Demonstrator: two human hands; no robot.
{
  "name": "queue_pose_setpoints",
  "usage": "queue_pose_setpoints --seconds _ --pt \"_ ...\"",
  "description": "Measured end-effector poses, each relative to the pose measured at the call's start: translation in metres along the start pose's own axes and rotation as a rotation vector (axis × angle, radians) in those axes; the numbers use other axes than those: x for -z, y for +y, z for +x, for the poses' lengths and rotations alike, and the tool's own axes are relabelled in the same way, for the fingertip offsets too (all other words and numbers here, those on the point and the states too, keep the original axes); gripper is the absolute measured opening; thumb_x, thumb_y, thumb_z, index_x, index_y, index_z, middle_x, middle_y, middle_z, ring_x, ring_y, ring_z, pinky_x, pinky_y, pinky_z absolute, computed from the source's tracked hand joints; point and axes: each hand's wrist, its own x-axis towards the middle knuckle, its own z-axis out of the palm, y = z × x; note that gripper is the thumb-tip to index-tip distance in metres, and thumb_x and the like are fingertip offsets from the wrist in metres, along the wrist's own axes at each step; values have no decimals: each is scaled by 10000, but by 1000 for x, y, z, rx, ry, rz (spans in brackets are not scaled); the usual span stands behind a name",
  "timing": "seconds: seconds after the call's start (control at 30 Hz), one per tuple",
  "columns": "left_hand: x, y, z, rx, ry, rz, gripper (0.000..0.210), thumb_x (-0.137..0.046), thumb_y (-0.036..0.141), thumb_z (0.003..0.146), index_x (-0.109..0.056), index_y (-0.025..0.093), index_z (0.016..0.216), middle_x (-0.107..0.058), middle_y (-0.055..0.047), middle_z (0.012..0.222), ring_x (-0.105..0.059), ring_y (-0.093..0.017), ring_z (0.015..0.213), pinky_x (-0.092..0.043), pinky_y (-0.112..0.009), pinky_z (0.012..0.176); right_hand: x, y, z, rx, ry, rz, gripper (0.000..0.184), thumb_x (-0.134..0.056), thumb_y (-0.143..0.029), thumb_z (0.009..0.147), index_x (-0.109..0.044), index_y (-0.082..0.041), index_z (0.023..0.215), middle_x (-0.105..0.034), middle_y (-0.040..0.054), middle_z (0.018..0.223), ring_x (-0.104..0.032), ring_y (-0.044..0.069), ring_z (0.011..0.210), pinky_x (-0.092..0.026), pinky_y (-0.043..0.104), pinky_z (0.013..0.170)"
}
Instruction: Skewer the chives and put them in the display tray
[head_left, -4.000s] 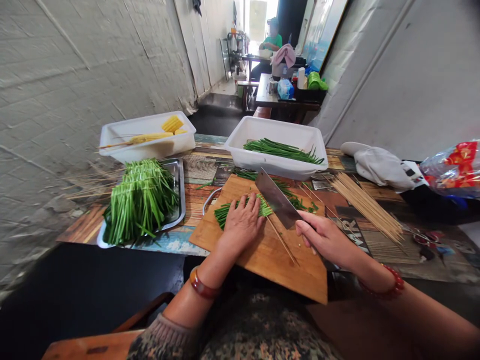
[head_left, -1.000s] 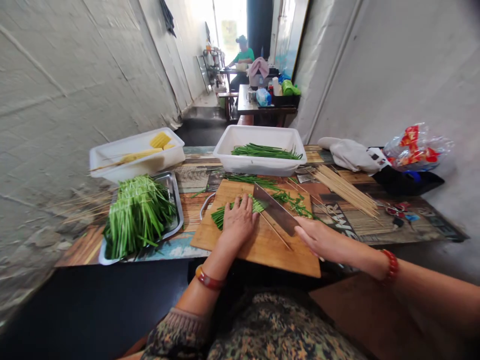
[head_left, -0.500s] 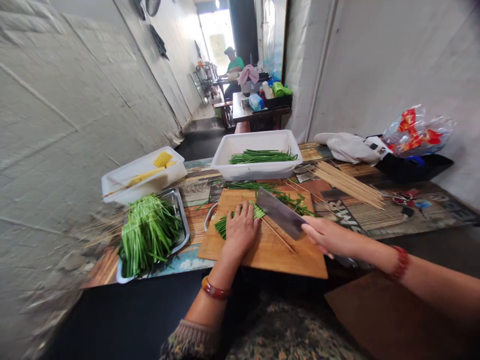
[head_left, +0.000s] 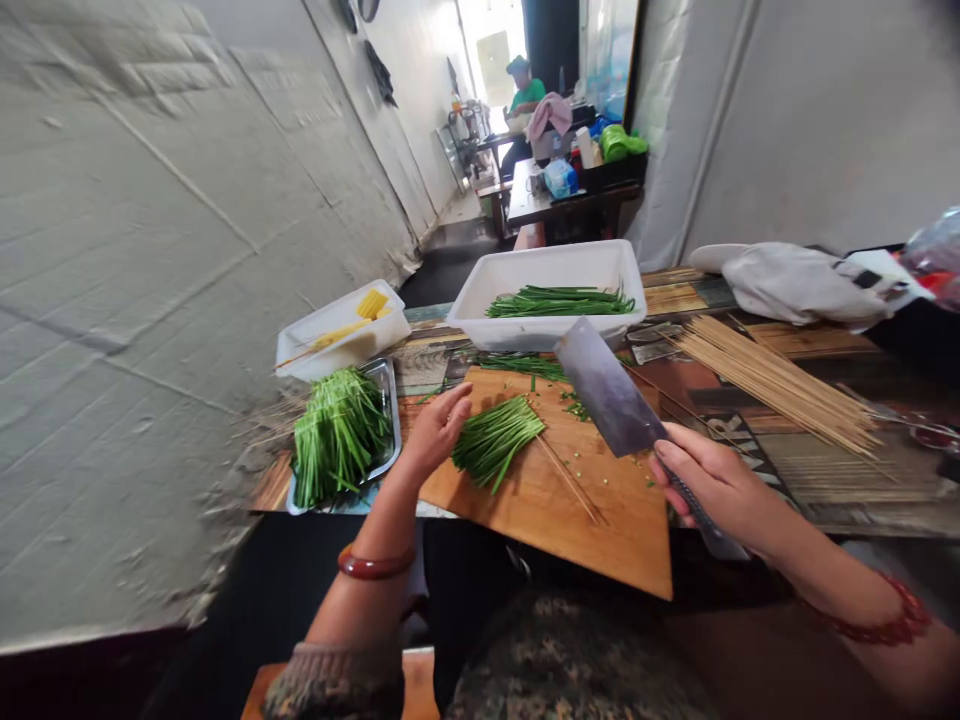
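Note:
My right hand (head_left: 709,480) grips a cleaver (head_left: 611,390) by its handle, its broad blade raised over the right part of the wooden cutting board (head_left: 600,520). My left hand (head_left: 441,430) hovers at the board's left edge, fingers stretched out and holding nothing. Between the hands lies a flat row of trimmed garlic chives (head_left: 499,438), threaded on thin wooden skewers (head_left: 568,478) that stick out to the lower right. Small green cut bits (head_left: 576,405) are scattered on the board. Loose chives (head_left: 521,367) lie along its far edge.
Left of the board, a metal tray (head_left: 391,420) holds a heap of chive skewers (head_left: 341,430). Behind stand a white bin (head_left: 544,335) of long chives and a smaller one (head_left: 289,350) with yellow food. Bamboo skewers (head_left: 780,385) and a pale cap (head_left: 795,280) lie right. A person (head_left: 525,95) sits far back.
My left hand has lifted off the chives and moved left. The cleaver has come up and away to the right, uncovering the chive row. The view has shifted left.

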Motion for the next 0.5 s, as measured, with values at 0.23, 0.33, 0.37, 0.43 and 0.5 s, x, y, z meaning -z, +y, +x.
queue_pose_setpoints --seconds 0.23,0.33,0.37,0.43,0.5 --pt "20 14 26 -109 -291 152 434 -518 403 901 -663 164 1233 -720 -115 1200 -675 -240 1039 -506 -368 947 -5 20 12 -38 9 133 384 -402 -540 988 -476 -222 787 -481 -53 592 -458 97 454 -434 223 414" --pt "14 16 40 -58 -351 265 404 -539 425 878 -704 147 1122 -744 -126 1085 -679 -248 951 -512 -355 868 -8 23 11 -36 -27 140 396 -407 -550 986 -480 -219 781 -482 -53 600 -457 93 460 -431 221 423" --pt "12 14 43 -31 -350 283 384 -536 424 874 -717 147 1069 -750 -119 1024 -677 -245 908 -512 -351 836 -8 24 9 -39 -36 131 400 -408 -552 986 -485 -218 780 -486 -51 605 -460 93 466 -437 222 431" --pt "11 5 48 26 -357 204 335 -531 404 864 -726 153 971 -748 -89 902 -667 -221 819 -509 -330 778 -6 25 3 -55 -49 115 408 -415 -561 983 -498 -217 780 -493 -45 612 -469 97 480 -447 226 442" --pt "11 -8 49 87 -358 6 302 -540 388 852 -720 151 907 -738 -66 819 -662 -195 756 -513 -308 738 -3 26 -3 -85 -66 111 424 -432 -580 971 -513 -214 772 -501 -37 614 -478 102 487 -451 229 439"
